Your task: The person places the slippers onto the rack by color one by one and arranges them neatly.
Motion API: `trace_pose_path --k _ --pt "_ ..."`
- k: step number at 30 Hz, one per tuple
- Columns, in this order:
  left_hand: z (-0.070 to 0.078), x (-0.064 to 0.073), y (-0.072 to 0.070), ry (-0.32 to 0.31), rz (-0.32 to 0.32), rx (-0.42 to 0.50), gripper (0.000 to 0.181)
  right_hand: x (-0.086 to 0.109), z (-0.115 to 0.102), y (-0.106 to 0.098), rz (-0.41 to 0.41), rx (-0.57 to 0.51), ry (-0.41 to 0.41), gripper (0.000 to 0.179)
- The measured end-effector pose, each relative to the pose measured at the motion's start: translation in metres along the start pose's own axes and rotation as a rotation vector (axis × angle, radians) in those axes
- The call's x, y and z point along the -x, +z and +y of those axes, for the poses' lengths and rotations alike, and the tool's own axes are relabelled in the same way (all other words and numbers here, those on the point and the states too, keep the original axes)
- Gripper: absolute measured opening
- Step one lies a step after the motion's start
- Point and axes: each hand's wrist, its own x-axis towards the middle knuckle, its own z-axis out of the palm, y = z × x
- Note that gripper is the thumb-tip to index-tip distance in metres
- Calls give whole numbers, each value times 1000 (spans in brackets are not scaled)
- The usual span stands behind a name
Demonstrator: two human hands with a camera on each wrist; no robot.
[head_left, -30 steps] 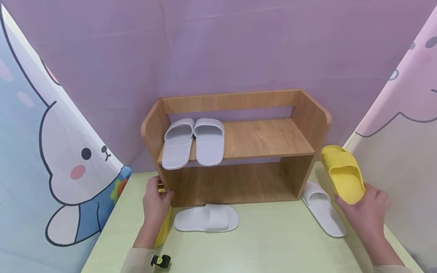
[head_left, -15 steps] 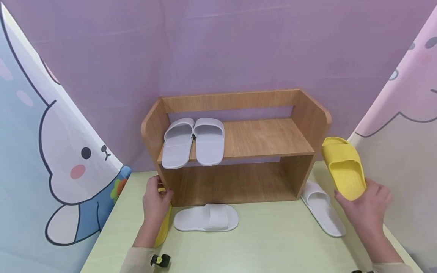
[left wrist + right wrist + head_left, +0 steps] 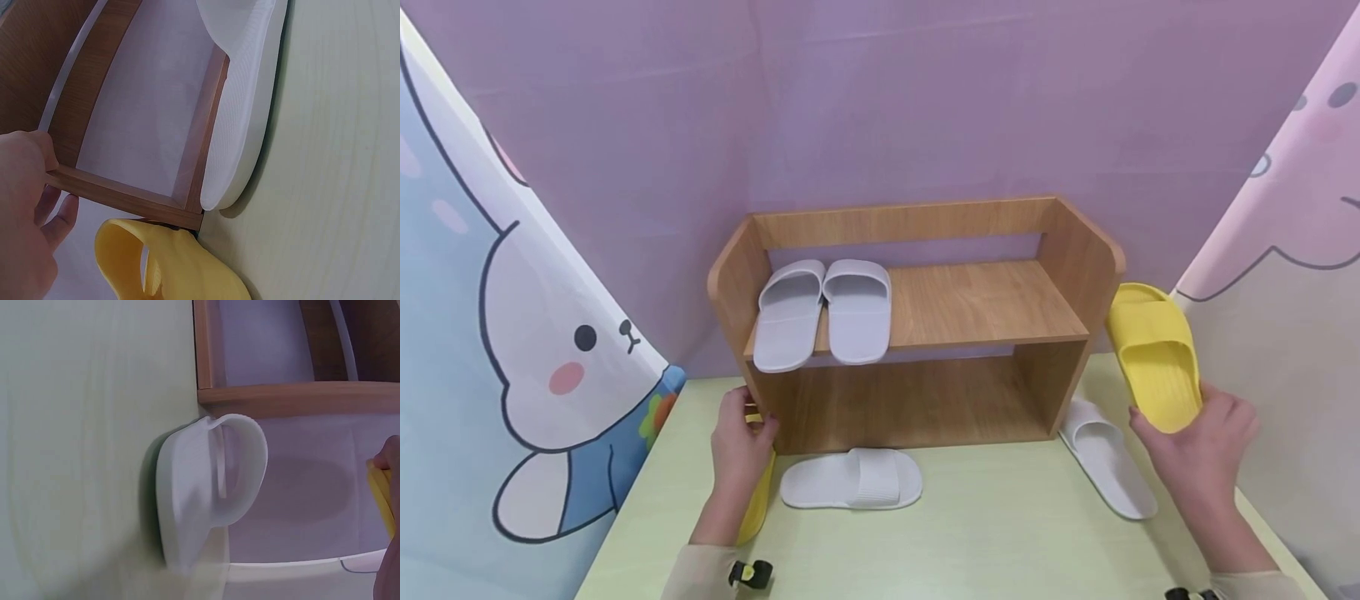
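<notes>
My right hand (image 3: pixel 1206 442) pinches a yellow slipper (image 3: pixel 1153 354) by its heel, thumb on one side and fingers on the other, and holds it up beside the rack's right end. My left hand (image 3: pixel 741 446) grips the front edge of the left side panel of a wooden shoe rack (image 3: pixel 985 300); the left wrist view shows thumb and fingers on either side of that panel (image 3: pixel 112 194). Another yellow slipper (image 3: pixel 169 262) lies on the table below the left hand, partly hidden by it in the head view. Two pale grey slippers (image 3: pixel 859 321) sit side by side on the upper shelf's left half.
One white slipper (image 3: pixel 850 479) lies sideways before the rack. Another white slipper (image 3: pixel 1108 458) lies at the rack's right front corner, under the raised yellow one. All stand on a pale green table (image 3: pixel 970 533). Purple cloth (image 3: pixel 910 100) hangs behind, with cartoon-printed cloths at both sides.
My right hand has raised the yellow slipper a little, bringing it slightly nearer the rack's right side panel. My left hand has stayed on the left panel.
</notes>
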Motion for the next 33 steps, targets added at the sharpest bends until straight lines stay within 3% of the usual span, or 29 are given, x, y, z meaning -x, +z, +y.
trace_pose_path --k 6,15,27,33 --pt "-1 0 0 -34 1 -3 52 1 -14 -2 -14 -26 95 95" --pt "0 0 0 -1 1 3 48 -5 -28 -3 143 -87 -29 83" --pt "1 1 1 -10 -4 -19 48 -26 -57 -11 261 -157 -23 79" --pt "2 1 1 -14 -4 -13 48 -33 -84 -19 321 -196 -40 77"
